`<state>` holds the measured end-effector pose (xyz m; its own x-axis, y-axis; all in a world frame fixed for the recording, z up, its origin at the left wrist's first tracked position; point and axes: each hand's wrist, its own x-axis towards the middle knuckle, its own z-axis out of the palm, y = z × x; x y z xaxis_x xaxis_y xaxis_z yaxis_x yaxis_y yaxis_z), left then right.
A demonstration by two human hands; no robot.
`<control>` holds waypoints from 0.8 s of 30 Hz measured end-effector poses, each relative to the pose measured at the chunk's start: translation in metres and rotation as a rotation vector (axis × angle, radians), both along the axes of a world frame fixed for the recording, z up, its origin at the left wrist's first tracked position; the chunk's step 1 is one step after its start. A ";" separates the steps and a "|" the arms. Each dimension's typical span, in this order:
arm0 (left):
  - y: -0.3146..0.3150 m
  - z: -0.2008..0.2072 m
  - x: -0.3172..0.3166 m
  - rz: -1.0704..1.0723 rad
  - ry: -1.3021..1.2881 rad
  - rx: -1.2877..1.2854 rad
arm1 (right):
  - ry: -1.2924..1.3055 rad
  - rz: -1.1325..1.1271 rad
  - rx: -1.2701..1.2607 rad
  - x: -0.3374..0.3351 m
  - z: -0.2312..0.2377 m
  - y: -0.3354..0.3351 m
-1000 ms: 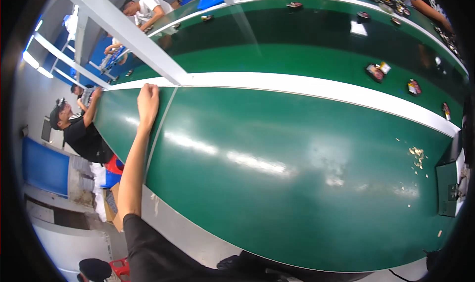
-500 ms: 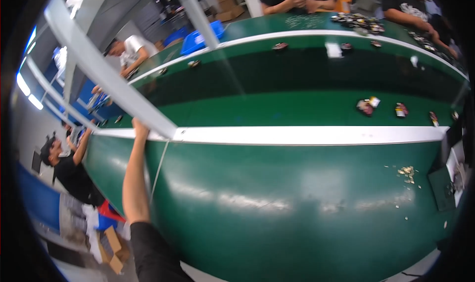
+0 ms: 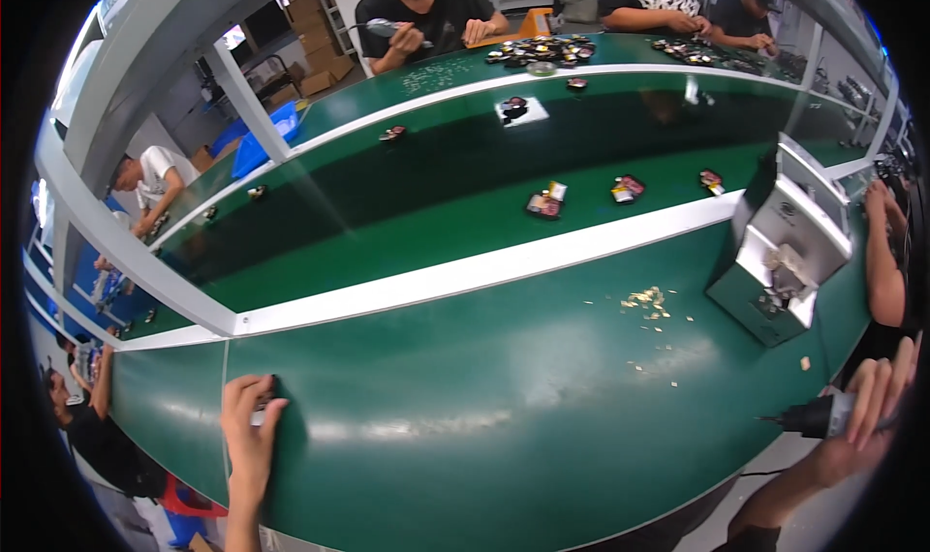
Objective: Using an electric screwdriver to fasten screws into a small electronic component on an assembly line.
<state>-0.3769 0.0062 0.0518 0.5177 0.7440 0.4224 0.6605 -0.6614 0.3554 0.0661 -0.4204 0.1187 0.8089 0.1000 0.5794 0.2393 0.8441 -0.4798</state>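
Note:
My left hand (image 3: pixel 250 431) is at the left of the green tabletop, its thumb and fingers curled around a small dark-and-silver part (image 3: pixel 260 415), mostly covered by the fingers. At the lower right, my right hand (image 3: pixel 877 407) is wrapped around a power screwdriver (image 3: pixel 814 417) with a black nose and grey body. Its thin bit points left over the table edge. Between the hands, small pale-yellow chips (image 3: pixel 651 303) lie scattered on the green tabletop (image 3: pixel 465 378).
An open green-and-white box (image 3: pixel 765 286) holding small pieces stands at the right. Beyond the white rail (image 3: pixel 465 266), a green conveyor belt carries several small dark assemblies (image 3: pixel 545 201). Grey posts (image 3: pixel 145 252) rise at the left. Co-workers sit across the belt; another person's arm (image 3: pixel 882 261) is at far right.
My left hand has come back from the belt beyond the rail to the tabletop, now with a small part. The view has swung right, bringing my right hand, the screwdriver and more of the box into sight.

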 end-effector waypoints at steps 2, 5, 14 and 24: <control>-0.016 0.012 0.068 -0.335 0.075 0.028 | -0.228 0.191 -0.105 -0.009 0.019 0.013; -0.048 0.028 0.144 -0.740 0.214 0.001 | -0.230 0.252 -0.024 -0.006 0.024 0.035; -0.126 0.020 0.269 -1.293 0.160 0.113 | -0.259 0.288 -0.066 -0.013 0.032 0.049; -0.151 -0.008 0.285 -1.296 -0.074 0.287 | -0.411 0.492 -0.315 0.001 0.006 0.093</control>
<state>-0.0920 -0.1453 0.0440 0.7492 -0.3859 0.5382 -0.5146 -0.8508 0.1062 0.0670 -0.3272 0.1248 0.3498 0.6097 0.7112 0.0801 0.7370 -0.6712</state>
